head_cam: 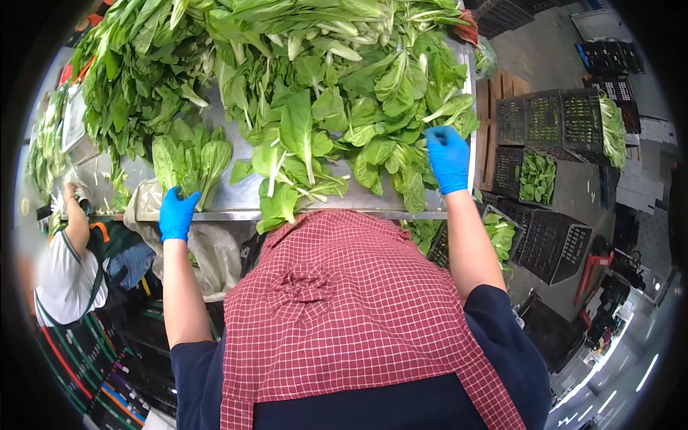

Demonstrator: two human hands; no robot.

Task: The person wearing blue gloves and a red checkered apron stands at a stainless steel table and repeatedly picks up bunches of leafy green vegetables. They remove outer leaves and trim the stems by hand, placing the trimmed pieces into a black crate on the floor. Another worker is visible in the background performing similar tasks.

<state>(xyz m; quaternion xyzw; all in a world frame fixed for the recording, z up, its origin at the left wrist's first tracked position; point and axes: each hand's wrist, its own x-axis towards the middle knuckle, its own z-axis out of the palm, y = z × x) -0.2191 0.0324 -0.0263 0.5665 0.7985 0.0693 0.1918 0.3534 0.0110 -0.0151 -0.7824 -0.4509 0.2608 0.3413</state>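
My left hand [179, 215], in a blue glove, grips the lower end of a bunch of leafy greens [193, 156] at the front edge of the metal table [236, 188]. The bunch's leaves point away from me. My right hand [448, 160], also gloved in blue, is at the right side of a heap of loose leafy greens [387, 156]. Its fingers are curled, and whether a leaf is between them cannot be made out. Between my hands lie single leaves with pale stems [309, 140], and one leaf [277, 207] hangs over the table's front edge.
Darker long-leaved greens [134, 80] are piled at the far left. Black plastic crates [543, 121] with greens stand on the right beside a wooden pallet [492, 107]. A co-worker [75, 269] is on the left. A pale plastic sack [209, 258] hangs off the table's edge.
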